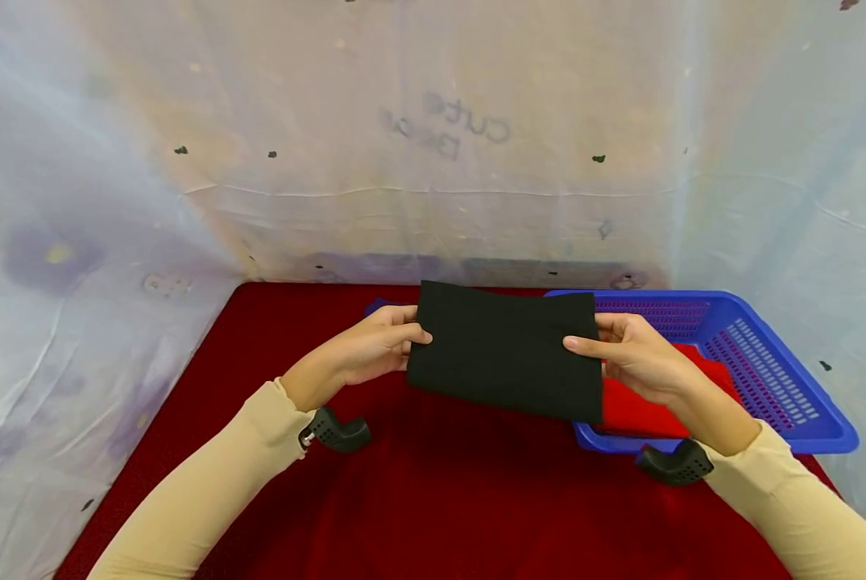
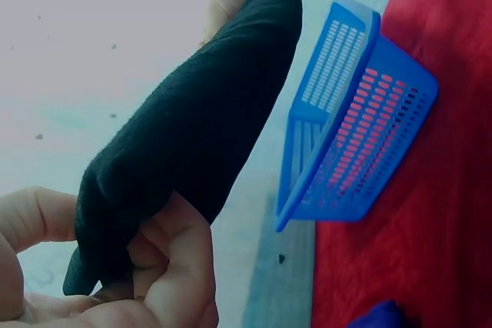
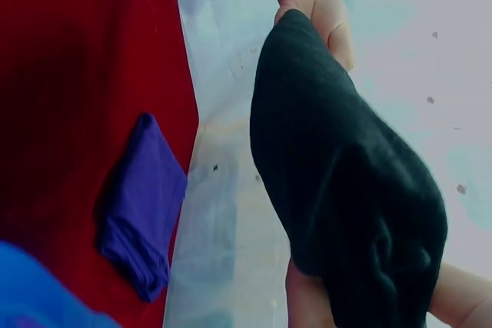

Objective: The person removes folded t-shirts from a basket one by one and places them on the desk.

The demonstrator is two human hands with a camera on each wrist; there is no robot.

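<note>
Both hands, left hand (image 1: 370, 346) and right hand (image 1: 631, 354), pinch the folded black cloth (image 1: 505, 354) above the red worktop (image 1: 433, 491), looks mid-fold, next probably setting it in the blue basket (image 1: 802, 419).

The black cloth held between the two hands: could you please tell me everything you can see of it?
The black cloth is plain, matte and soft, like felt or fleece, and looks folded into a thick rectangle. It is held up off the red table, roughly flat and tilted toward the camera, its right part in front of the blue basket. The left hand pinches its left edge and the right hand its right edge, thumbs on top. Nothing else touches it.
</note>
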